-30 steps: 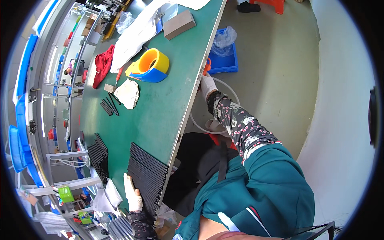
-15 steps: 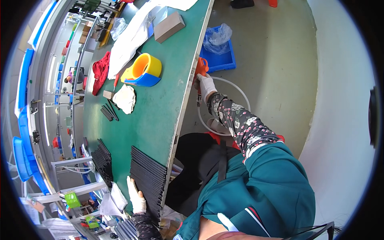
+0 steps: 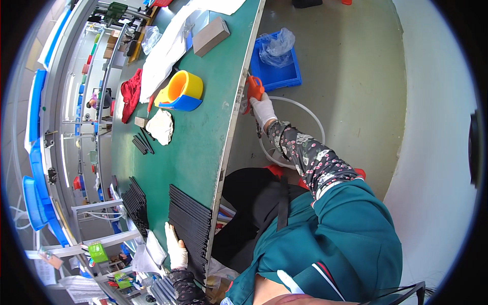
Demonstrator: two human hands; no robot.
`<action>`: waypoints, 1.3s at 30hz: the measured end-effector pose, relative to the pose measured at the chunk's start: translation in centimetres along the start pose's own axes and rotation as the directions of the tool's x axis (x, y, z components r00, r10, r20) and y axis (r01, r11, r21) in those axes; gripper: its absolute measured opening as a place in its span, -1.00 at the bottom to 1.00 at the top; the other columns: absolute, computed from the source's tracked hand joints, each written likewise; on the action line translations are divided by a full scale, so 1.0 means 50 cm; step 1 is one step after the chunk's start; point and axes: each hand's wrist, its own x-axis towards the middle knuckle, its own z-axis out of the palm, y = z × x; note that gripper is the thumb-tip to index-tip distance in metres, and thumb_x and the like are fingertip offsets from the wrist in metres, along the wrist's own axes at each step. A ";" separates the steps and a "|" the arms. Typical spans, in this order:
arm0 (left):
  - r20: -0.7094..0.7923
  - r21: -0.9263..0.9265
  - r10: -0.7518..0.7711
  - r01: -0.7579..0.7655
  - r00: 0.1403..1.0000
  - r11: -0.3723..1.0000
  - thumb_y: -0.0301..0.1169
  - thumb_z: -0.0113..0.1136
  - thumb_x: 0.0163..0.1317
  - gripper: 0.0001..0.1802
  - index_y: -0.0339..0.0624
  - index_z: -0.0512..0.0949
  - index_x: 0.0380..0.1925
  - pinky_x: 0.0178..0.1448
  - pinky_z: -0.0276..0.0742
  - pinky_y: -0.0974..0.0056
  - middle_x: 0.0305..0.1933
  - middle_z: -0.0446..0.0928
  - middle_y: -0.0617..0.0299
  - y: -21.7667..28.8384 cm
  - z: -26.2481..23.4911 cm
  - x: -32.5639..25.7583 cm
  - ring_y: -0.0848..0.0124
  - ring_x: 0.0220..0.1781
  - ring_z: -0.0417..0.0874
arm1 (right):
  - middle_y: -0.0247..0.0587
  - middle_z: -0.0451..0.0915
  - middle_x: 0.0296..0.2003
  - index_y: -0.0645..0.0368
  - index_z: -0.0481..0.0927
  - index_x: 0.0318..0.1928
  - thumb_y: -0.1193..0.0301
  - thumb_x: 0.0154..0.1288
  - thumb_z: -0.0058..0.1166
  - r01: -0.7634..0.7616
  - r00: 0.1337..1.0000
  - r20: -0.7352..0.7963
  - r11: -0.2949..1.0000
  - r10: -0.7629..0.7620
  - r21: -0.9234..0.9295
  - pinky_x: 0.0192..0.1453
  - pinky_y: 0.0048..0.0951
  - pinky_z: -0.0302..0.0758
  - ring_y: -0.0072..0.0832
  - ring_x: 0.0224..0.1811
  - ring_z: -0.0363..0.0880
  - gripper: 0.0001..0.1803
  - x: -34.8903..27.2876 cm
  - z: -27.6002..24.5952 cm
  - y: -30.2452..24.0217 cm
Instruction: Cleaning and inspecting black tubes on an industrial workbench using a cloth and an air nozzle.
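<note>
My right hand [image 3: 263, 109], in a white glove, is wrapped round an orange air blow gun [image 3: 255, 87] beside the table's edge. A hose seems to run from the gun's lower end. My left hand [image 3: 176, 247], also gloved, lies with its fingers stretched out against the left side of a row of black rods [image 3: 189, 218]. These thin rods are packed side by side on the green table [image 3: 203, 147], their ends toward the table's edge. Left of them is a second pile of black rods [image 3: 135, 206].
A yellow and blue tape roll [image 3: 184, 90], a cream cloth [image 3: 160, 127], a red cloth [image 3: 131, 95] and a grey-brown block [image 3: 211, 36] sit farther up the table. On the floor are a blue crate [image 3: 274, 73] holding a plastic bag and a looped white hose [image 3: 317, 122].
The orange blow gun has tilted slightly, and my right hand has shifted a little outward from the table's edge. My left hand stays beside the rods. The whole view has shifted slightly.
</note>
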 end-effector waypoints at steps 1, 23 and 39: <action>0.000 0.002 0.001 -0.001 1.000 1.000 0.33 -0.42 0.36 -0.01 -0.39 0.07 0.41 0.55 -0.08 0.14 0.53 0.02 -0.09 0.001 -0.002 0.000 0.06 0.54 0.06 | 0.16 0.64 -0.21 0.24 0.49 0.04 0.31 0.22 0.09 0.008 0.998 -0.062 0.999 -0.005 0.042 -0.04 -0.20 0.52 0.02 -0.10 0.63 -0.59 -0.007 -0.004 -0.023; 0.044 0.037 -0.059 0.057 0.997 0.998 0.33 -0.46 0.36 -0.02 -0.38 0.09 0.41 0.56 -0.08 0.11 0.53 -0.01 -0.13 0.031 -0.014 -0.004 0.03 0.54 0.04 | -0.25 0.53 -0.48 0.19 0.39 -0.02 0.43 0.33 0.04 -0.168 0.985 0.106 0.867 0.134 0.469 -0.55 -0.42 0.48 -0.50 -0.61 0.51 -0.75 0.011 0.040 -0.069; -0.016 0.061 -0.034 0.035 0.999 0.998 0.27 -0.40 0.39 -0.08 -0.36 0.15 0.39 0.55 -0.06 0.11 0.52 0.03 -0.12 0.028 -0.001 -0.012 0.03 0.54 0.06 | -0.07 0.63 -0.15 -0.02 0.73 -0.22 0.20 0.06 0.25 0.057 0.995 -0.030 0.769 -0.099 -0.637 0.00 -0.19 0.56 -0.13 -0.08 0.63 -0.73 -0.036 0.034 -0.067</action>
